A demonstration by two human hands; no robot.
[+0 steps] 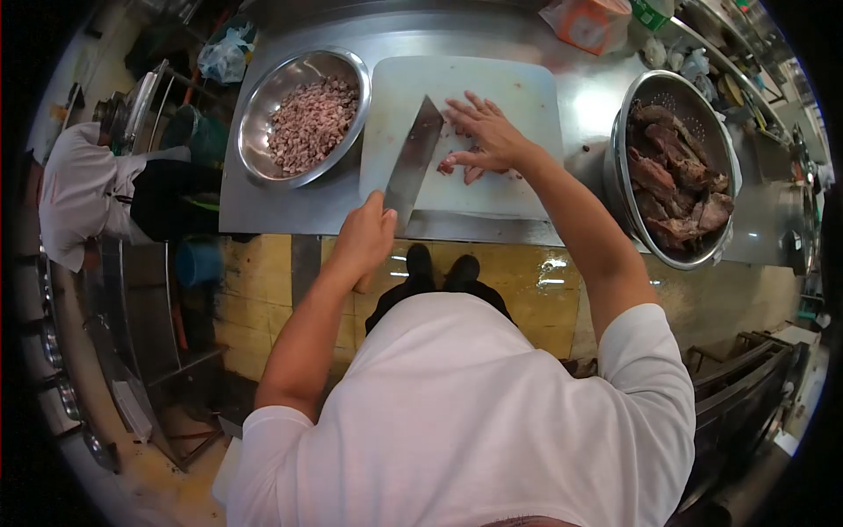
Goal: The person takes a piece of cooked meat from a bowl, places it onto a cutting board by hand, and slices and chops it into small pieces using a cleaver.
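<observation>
My left hand (364, 234) is wrapped round the wooden handle of a cleaver (414, 162). Its broad blade slants up over the left half of a white cutting board (527, 92). On the right half of the board, my right hand (483, 136) is spread open, palm down, fingers pointing left. Small pieces of meat (472, 174) lie under and around it, partly hidden by the palm and thumb. The blade's edge is near the fingertips, seemingly apart from them.
A steel bowl (345, 149) of diced meat stands left of the board. To the right, a steel colander (622, 149) holds large dark chunks of meat (676, 176). An orange-and-clear plastic package (590, 25) lies at the back. Another person in a white shirt (79, 198) is at far left.
</observation>
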